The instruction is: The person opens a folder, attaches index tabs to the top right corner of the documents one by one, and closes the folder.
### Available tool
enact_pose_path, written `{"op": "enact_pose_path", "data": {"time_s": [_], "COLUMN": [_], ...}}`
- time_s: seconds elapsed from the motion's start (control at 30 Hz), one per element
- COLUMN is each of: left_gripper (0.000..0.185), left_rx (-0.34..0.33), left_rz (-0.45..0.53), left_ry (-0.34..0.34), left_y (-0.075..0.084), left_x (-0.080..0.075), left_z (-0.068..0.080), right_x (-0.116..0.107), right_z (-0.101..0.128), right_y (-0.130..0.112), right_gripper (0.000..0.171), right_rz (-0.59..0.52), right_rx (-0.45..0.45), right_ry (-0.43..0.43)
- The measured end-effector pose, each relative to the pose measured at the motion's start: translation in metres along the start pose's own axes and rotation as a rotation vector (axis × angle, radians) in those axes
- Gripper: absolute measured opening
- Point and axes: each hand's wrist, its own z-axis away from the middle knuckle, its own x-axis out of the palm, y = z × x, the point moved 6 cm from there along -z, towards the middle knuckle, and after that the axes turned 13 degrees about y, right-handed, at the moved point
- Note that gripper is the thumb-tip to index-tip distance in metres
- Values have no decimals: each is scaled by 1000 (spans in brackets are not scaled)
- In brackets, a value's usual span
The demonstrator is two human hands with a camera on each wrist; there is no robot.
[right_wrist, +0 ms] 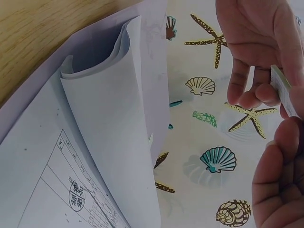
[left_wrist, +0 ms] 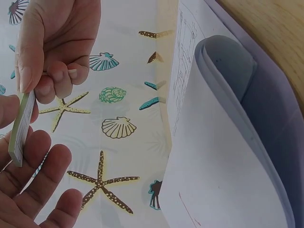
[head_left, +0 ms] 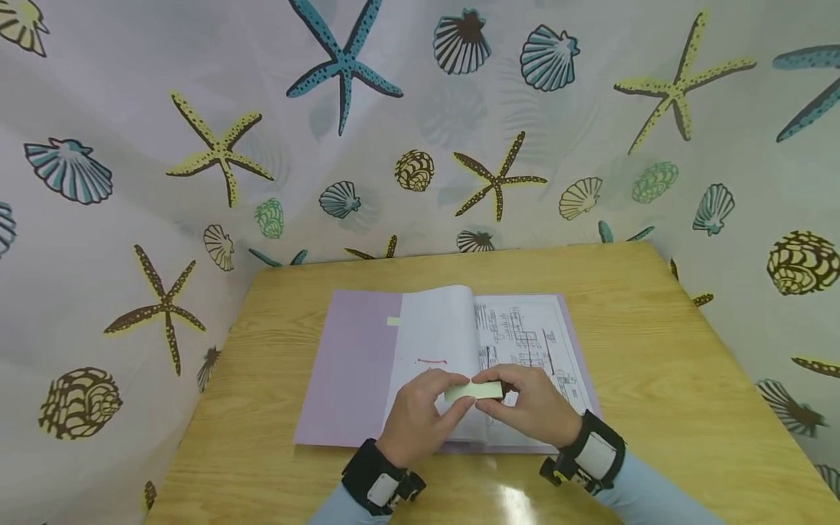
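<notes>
— Seashell and starfish curtain [head_left: 216,153] is hanging all round a pale wooden table [head_left: 656,379], isn't it?

— Yes, thin printed fabric, rippling a little. On the wood a lilac folder [head_left: 348,364] is lying open, and soft white sheets [head_left: 433,335] are curling over at the spine like a half-turned page.

— And what is showing underneath the curl?

— A printed sheet of line drawings [head_left: 525,335], probably some kind of schematic. A small yellow tab [head_left: 394,321] is sticking to a sheet near the top, and a short red mark [head_left: 431,360] is sitting on the turned page.

— What are the hands doing?

— Both are meeting just above the lower middle of the open folder. The left hand [head_left: 420,419] is pinching one end of a pale green sticky-note pad [head_left: 474,391] between thumb and fingertips, and the right hand [head_left: 531,408] is pinching the other end, fingers curled close round it.

— Why held like that?

— I'd judge the two-ended pinch is steadying the little block so its edge can be worked. In the left wrist view the pad [left_wrist: 21,126] is showing as a slim rectangular stack seen edge-on.

— Is it touching the paper?

— Hard to say; it seems to be hovering clear of the page.
</notes>
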Motion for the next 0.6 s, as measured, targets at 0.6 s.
{"op": "enact_pose_path", "data": {"time_s": [0.6], "left_gripper": [21], "left_rx": [21], "left_rz": [-27], "left_ry": [43], "left_y": [-1], "left_x": [-1], "left_z": [-2], "right_x": [0], "right_z": [-2], "right_y": [-1], "right_gripper": [25], "right_rz": [-11], "right_rx": [27], "right_ry": [61]}}
